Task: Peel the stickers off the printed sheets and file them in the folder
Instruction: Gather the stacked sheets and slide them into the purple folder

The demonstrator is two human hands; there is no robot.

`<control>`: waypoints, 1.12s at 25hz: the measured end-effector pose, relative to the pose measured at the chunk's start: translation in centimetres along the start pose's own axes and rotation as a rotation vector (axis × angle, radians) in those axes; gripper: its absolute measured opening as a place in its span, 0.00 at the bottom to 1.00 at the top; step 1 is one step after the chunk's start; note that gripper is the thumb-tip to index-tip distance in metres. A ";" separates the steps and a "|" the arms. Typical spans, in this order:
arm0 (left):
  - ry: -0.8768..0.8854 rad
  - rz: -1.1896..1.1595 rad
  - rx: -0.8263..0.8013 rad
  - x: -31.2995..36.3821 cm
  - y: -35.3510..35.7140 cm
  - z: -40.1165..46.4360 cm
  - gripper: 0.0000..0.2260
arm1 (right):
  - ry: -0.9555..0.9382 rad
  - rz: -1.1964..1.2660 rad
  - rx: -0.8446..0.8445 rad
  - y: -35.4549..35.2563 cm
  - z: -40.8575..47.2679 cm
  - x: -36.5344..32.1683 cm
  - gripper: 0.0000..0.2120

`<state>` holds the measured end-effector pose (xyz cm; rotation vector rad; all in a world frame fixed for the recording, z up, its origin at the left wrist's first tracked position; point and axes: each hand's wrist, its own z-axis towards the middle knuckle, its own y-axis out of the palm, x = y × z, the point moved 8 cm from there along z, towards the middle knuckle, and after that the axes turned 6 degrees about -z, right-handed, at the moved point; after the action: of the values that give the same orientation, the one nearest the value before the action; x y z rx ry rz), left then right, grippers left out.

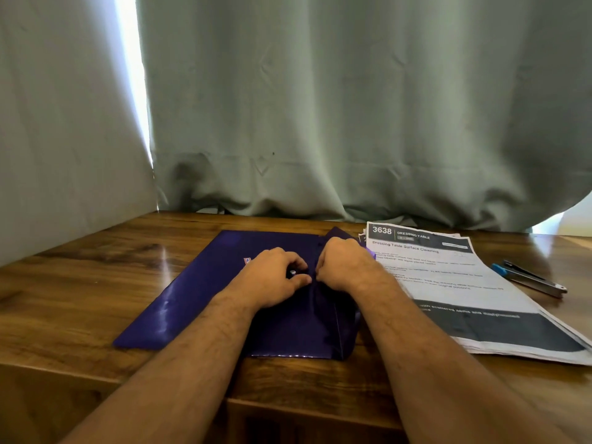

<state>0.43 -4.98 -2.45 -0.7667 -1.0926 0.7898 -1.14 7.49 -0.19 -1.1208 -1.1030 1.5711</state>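
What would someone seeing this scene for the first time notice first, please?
Most striking is the dark purple folder lying in the middle of the wooden table, with the left hand and right hand meeting at its snap button and flap. To its right lies a stack of printed sheets headed "Dressing Table", with a blue and metal stapler just beyond. A pale green curtain fills the background.

A desk in what looks like a home room: a wood-grain table (pixel 80 283) stands against long grey-green curtains (pixel 320 107) that fill the upper frame, daylight showing through a gap at upper left. A stack of printed sheets (pixel 464 283) and a stapler (pixel 528 278) lie at right.
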 end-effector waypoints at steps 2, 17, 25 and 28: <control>-0.003 -0.013 0.004 -0.3 0.0 0.1 0.16 | 0.048 0.143 -0.069 0.4 -0.2 0.1 0.09; 0.013 -0.159 -0.018 -0.4 0.2 0.3 0.18 | 0.277 0.643 -0.190 2.0 0.2 0.6 0.05; 0.000 -0.018 -0.087 -0.5 0.6 -0.1 0.14 | 0.124 0.370 0.326 -5.5 -1.6 2.4 0.08; 0.014 -0.020 -0.046 -0.4 0.2 0.1 0.05 | 0.207 0.525 0.381 -7.5 -0.4 8.9 0.08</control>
<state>0.17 -5.21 -2.81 -0.7975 -1.1079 0.7434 -1.35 17.73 5.39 -1.3301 -0.3548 1.9074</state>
